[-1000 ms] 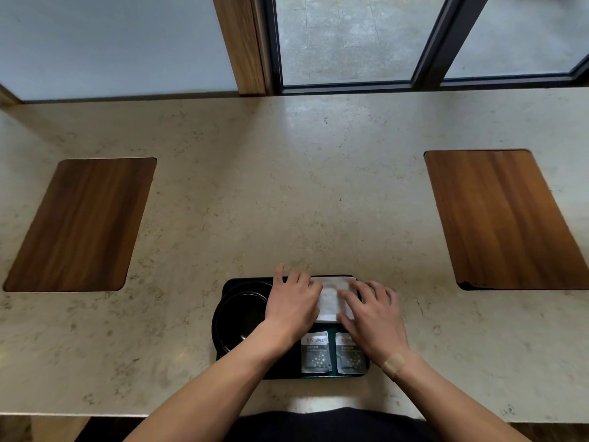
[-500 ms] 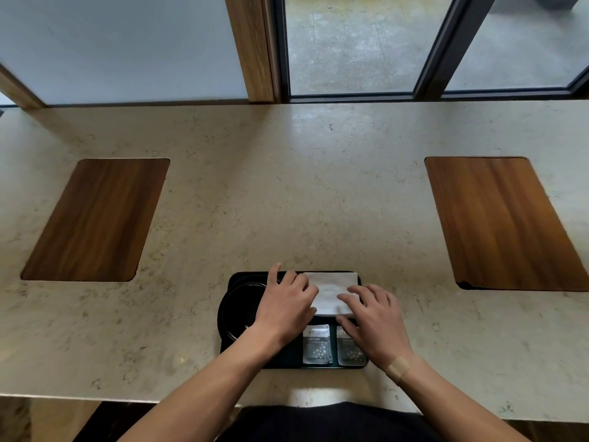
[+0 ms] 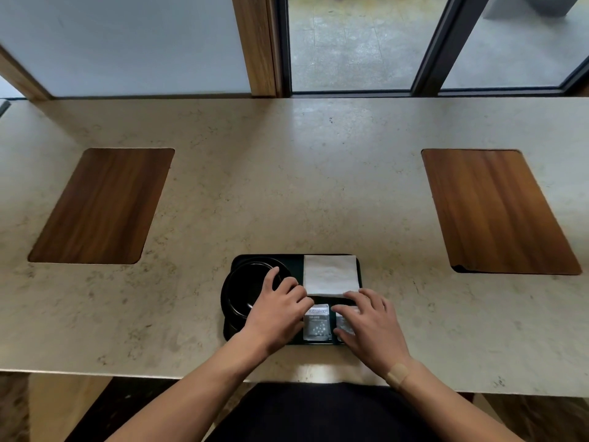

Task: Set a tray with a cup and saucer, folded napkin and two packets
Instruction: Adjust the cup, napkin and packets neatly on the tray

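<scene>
Your left hand (image 3: 278,309) has a released grip: its fingers lie loosely bent over the right side of the black saucer (image 3: 237,290), fingertips near the napkin's near left corner, grasping nothing you can see. Your right hand (image 3: 371,327) is also released, fingers spread flat, fingertips at the napkin's near edge and the palm lying over the right-hand packet (image 3: 345,323), which is mostly hidden.

You have the black tray (image 3: 359,266) on the bench (image 3: 287,193), close to its near edge in front of you. On the tray's left sits the round saucer with a dark cup shape on it; how the cup stands cannot be made out against the black. The white folded napkin (image 3: 330,274) fills the far right corner, square to the tray. Just nearer lies the left-hand packet (image 3: 316,323), grey with a white top band; its print reads something like "taikoo", though the first letters are too small to be sure. The lines below it are unreadable.

Two wooden panels (image 3: 102,205) are set into the bench, well apart on either side. A plaster (image 3: 396,374) crosses your right wrist.
</scene>
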Demonstrator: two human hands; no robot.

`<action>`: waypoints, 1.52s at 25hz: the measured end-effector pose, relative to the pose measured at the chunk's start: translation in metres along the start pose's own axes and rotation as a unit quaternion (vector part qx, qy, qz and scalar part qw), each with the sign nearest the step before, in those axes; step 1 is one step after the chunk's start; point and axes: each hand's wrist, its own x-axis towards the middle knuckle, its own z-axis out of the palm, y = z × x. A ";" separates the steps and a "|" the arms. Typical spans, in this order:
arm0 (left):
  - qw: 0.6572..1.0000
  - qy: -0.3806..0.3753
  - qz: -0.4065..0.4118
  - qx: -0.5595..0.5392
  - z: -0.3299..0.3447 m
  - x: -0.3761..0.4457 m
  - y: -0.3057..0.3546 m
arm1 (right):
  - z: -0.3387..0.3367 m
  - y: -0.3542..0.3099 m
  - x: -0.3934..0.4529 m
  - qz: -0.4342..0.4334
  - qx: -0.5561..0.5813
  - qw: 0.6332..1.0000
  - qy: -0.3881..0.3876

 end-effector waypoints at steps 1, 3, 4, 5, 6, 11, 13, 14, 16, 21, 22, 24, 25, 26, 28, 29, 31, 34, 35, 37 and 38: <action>1.000 -0.004 0.004 0.007 0.001 -0.001 0.002 | 0.001 -0.001 0.000 0.001 -0.003 1.000 -0.006; 1.000 -0.002 0.002 0.019 0.001 -0.004 0.006 | 0.002 -0.004 0.001 0.005 -0.012 1.000 -0.016; 1.000 -0.002 -0.004 0.023 0.000 -0.004 0.007 | 0.003 -0.005 0.002 0.008 -0.017 1.000 -0.019; 1.000 -0.003 -0.010 0.029 -0.001 -0.004 0.007 | 0.003 -0.005 0.004 0.010 -0.023 0.999 -0.022; 0.999 -0.004 -0.015 0.036 -0.001 -0.005 0.008 | 0.003 -0.005 0.004 0.012 -0.027 0.999 -0.025; 0.998 -0.010 -0.023 0.053 -0.001 -0.005 0.009 | 0.003 -0.007 0.002 0.011 -0.037 0.998 -0.039; 0.998 -0.008 -0.020 0.052 -0.001 -0.005 0.010 | 0.003 -0.009 0.003 0.014 -0.036 0.998 -0.039; 0.999 -0.008 -0.019 0.048 0.000 -0.005 0.011 | 0.002 -0.010 0.003 0.015 -0.035 0.998 -0.040; 0.999 -0.010 -0.019 0.044 0.000 -0.004 0.011 | 0.003 -0.011 0.003 0.018 -0.033 0.998 -0.042; 0.998 -0.012 -0.023 0.064 -0.001 -0.004 0.013 | 0.004 -0.014 0.002 0.021 -0.025 0.998 -0.045; 0.998 -0.013 -0.024 0.065 0.000 -0.003 0.013 | 0.005 -0.015 0.002 0.019 -0.027 0.998 -0.047; 0.998 -0.014 -0.024 0.064 0.001 -0.003 0.013 | 0.007 -0.015 0.003 0.017 -0.016 0.998 -0.053; 0.998 -0.015 -0.023 0.063 0.001 -0.003 0.013 | 0.009 -0.015 0.003 0.021 -0.001 0.998 -0.058; 0.998 -0.018 -0.023 0.064 0.001 -0.003 0.013 | 0.010 -0.015 0.003 0.026 0.011 0.997 -0.065; 0.997 -0.021 -0.025 0.065 0.001 -0.003 0.013 | 0.012 -0.014 0.002 0.029 0.015 0.997 -0.065; 0.997 -0.023 -0.025 0.065 0.001 -0.002 0.013 | 0.011 -0.015 0.002 0.027 0.014 0.998 -0.064; 0.997 -0.030 -0.024 0.061 0.001 -0.002 0.013 | 0.009 -0.016 0.002 0.025 0.015 0.998 -0.057; 0.997 -0.039 -0.022 0.061 0.001 -0.001 0.012 | 0.007 -0.019 0.002 0.023 0.006 0.998 -0.053; 0.997 -0.042 -0.022 0.061 0.001 -0.001 0.012 | 0.006 -0.020 0.002 0.025 0.005 0.998 -0.051; 0.997 -0.045 -0.020 0.059 0.001 -0.001 0.012 | 0.006 -0.020 0.002 0.029 0.008 0.998 -0.049; 0.997 -0.046 -0.020 0.058 0.000 -0.001 0.013 | 0.006 -0.020 0.002 0.030 0.010 0.998 -0.048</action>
